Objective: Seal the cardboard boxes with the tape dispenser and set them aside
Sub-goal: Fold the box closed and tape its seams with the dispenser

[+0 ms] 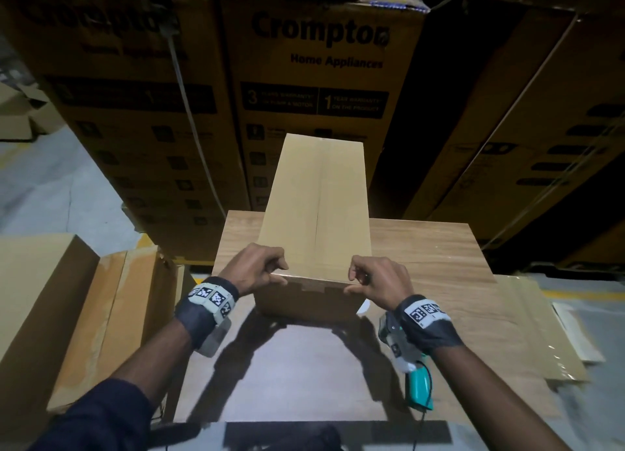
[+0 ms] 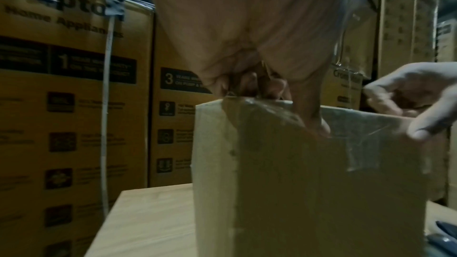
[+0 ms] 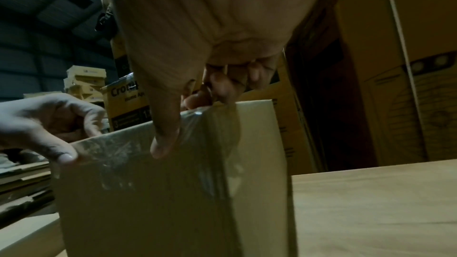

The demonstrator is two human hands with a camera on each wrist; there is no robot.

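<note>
A long plain cardboard box (image 1: 314, 197) lies on the wooden table (image 1: 422, 247), flaps closed, with its seam running away from me. Clear tape (image 1: 314, 283) wraps over its near top edge onto the end face (image 2: 371, 134). My left hand (image 1: 260, 271) grips the near left corner, fingers curled on top, thumb (image 2: 314, 116) pressed on the taped face. At the near right corner, my right hand (image 1: 368, 278) holds it the same way, thumb (image 3: 165, 134) on the tape. The tape dispenser (image 1: 411, 369), grey with a teal handle, lies on the table under my right wrist.
Tall printed "Crompton" cartons (image 1: 318, 78) are stacked close behind the table. An open brown carton (image 1: 50, 298) stands by the table's left side. Flattened cardboard sheets (image 1: 527, 322) lie on the floor to the right. Grey floor shows at far left.
</note>
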